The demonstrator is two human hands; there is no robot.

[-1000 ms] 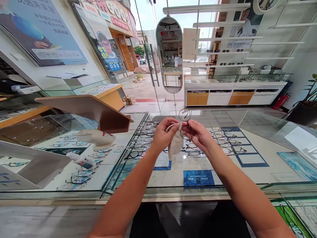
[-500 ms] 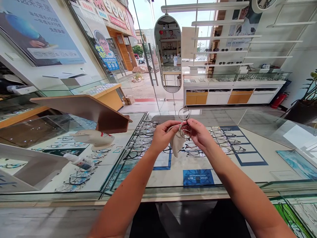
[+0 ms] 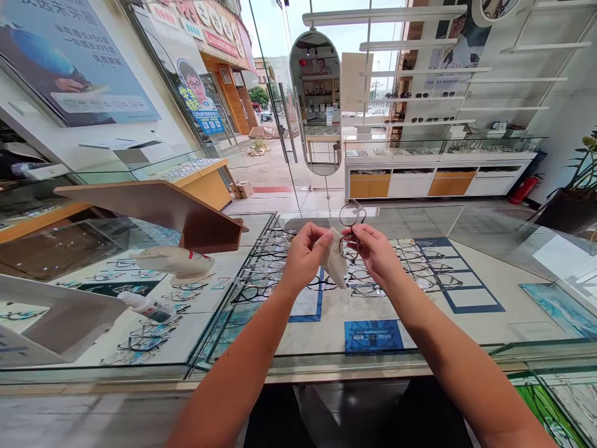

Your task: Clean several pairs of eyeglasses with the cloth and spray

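Note:
Above the glass display counter, my right hand grips a pair of thin-rimmed eyeglasses near the bridge. The eyeglasses are turned on end, one round lens above the fingers and the other below. Just left of them, my left hand is closed on a light beige cloth, pinched between thumb and fingers, its loose end hanging down. The cloth is beside the lower lens; whether they touch I cannot tell. Under the glass, beneath both hands, lie rows of eyeglass frames.
To the left on the counter stand a brown wooden stand, a beige hand-shaped display, a white bottle and a white box. A blue card lies near the front edge. An oval mirror stands beyond the counter.
My left hand and the cloth have drawn slightly left, away from the lower lens. The eyeglasses have turned a little in my right hand, the upper lens shifting right.

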